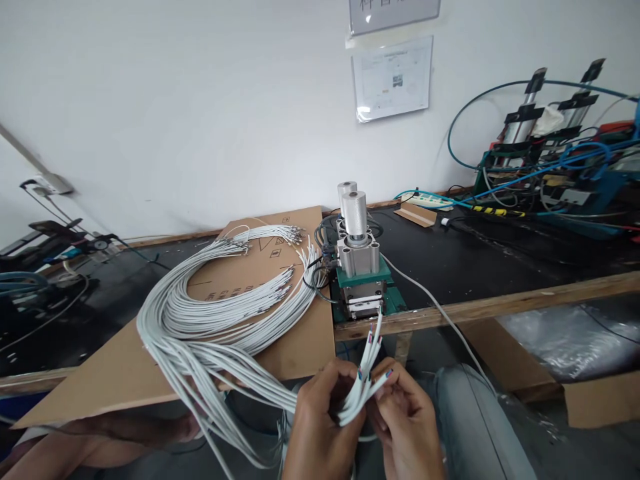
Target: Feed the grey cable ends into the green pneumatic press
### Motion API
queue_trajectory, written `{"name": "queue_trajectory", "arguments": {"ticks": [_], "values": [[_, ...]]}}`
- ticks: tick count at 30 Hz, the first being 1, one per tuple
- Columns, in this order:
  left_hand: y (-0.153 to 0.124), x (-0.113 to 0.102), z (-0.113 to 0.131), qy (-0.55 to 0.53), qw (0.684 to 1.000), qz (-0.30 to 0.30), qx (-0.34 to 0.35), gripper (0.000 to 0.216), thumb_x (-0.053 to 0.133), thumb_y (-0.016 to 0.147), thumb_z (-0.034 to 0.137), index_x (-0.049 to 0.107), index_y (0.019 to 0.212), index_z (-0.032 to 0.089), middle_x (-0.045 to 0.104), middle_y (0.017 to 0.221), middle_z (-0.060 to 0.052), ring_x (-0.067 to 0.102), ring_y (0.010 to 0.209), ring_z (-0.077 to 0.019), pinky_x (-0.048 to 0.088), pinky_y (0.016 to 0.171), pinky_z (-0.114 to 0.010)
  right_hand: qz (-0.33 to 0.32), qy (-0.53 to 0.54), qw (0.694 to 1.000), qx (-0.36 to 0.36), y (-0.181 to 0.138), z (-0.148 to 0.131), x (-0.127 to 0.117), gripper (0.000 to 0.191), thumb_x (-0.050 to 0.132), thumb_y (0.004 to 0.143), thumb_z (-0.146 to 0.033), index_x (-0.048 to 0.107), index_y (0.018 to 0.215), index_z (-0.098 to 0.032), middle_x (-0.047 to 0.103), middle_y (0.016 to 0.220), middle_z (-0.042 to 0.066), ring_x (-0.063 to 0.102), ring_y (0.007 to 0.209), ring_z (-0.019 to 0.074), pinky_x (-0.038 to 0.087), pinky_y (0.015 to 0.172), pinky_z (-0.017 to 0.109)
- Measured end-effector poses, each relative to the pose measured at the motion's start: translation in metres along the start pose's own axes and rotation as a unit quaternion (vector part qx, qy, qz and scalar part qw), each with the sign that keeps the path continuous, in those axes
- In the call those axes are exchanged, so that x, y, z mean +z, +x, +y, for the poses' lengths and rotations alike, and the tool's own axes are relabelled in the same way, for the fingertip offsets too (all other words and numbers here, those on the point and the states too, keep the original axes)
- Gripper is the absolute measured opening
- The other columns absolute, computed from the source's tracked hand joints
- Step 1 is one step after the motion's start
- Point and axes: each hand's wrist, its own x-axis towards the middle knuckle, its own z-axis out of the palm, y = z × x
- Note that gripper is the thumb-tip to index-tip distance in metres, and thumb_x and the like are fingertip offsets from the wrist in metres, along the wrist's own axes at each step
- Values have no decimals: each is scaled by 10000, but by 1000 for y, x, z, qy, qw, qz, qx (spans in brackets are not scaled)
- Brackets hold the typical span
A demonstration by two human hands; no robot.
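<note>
My left hand (320,420) is closed round a bunch of white cables (356,400), low in front of the table edge. Their stripped ends, with small coloured inner wires, fan upward. My right hand (407,427) is pinched on one cable end that leans to the right; part of its fingers is hidden behind the bunch. From the left hand the cables run left into a large looped bundle of white cables (155,320) on a cardboard sheet (305,353). One cable end reaches up towards the small pneumatic machine (357,260) with a green base, at the table's front edge.
On the right of the black table (425,267) stand several pneumatic presses (520,133) with blue hoses. A power strip (427,200) lies by the wall. Below are open cardboard boxes (505,360) and clear plastic. Another person's bare limb (115,443) shows at lower left.
</note>
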Motion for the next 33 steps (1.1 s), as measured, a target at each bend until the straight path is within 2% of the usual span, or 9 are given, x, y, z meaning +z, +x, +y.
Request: {"name": "queue_trajectory", "arguments": {"ticks": [3, 6, 11, 17, 22, 25, 28, 33], "values": [[1, -2, -3, 18, 1000, -7, 4, 70, 613, 839, 137, 642, 818, 198, 692, 705, 34, 633, 608, -124, 413, 538, -171, -8, 5, 998, -58, 1, -3, 3, 378, 802, 808, -445, 599, 626, -182, 477, 636, -50, 366, 524, 69, 350, 477, 146], [0, -3, -3, 21, 1000, -10, 8, 87, 605, 841, 129, 656, 837, 199, 697, 720, 35, 640, 614, -122, 419, 548, -168, -18, 8, 997, -76, 2, -3, 5, 364, 791, 824, -412, 590, 626, -183, 470, 639, -50, 360, 527, 75, 350, 491, 159], [-1, -4, -2, 42, 999, -6, 18, 66, 630, 843, 157, 679, 840, 201, 685, 701, 34, 624, 605, -131, 424, 565, -186, -25, 32, 998, -51, 3, 1, 4, 364, 787, 827, -412, 576, 640, -182, 436, 637, -55, 337, 541, 86, 340, 509, 185], [0, -2, 0, 35, 999, 0, 12, 116, 659, 863, 236, 669, 753, 199, 651, 678, 36, 579, 593, -120, 374, 550, -196, -39, 47, 997, -49, 0, 13, 0, 320, 782, 840, -367, 579, 668, -190, 440, 645, -56, 335, 556, 93, 311, 507, 194], [1, 0, 0, 22, 1000, 0, 4, 125, 649, 828, 183, 628, 705, 198, 629, 660, 53, 558, 575, -105, 359, 535, -185, -20, 38, 998, -43, -2, 15, 3, 316, 786, 828, -358, 587, 653, -188, 481, 656, -42, 382, 580, 102, 344, 514, 191], [1, 0, -2, 21, 1000, 12, -3, 99, 628, 803, 146, 619, 720, 201, 637, 659, 58, 574, 580, -107, 374, 537, -179, -5, 48, 999, -14, -2, 15, 4, 324, 792, 811, -365, 588, 635, -184, 428, 626, -65, 312, 507, 74, 294, 447, 173], [0, -2, -3, 23, 1000, -5, -4, 117, 607, 760, 88, 597, 731, 202, 626, 655, 65, 575, 564, -103, 395, 539, -171, 10, 60, 998, 22, -4, 15, 5, 323, 798, 790, -361, 590, 618, -184, 380, 597, -83, 240, 460, 57, 241, 403, 164], [-1, -4, -3, 33, 999, -14, -13, 114, 608, 761, 87, 595, 730, 196, 614, 664, 53, 587, 589, -116, 425, 560, -175, 22, 80, 996, 17, -5, 8, 12, 324, 823, 754, -345, 575, 611, -192, 386, 590, -88, 220, 444, 49, 229, 385, 153]]}}
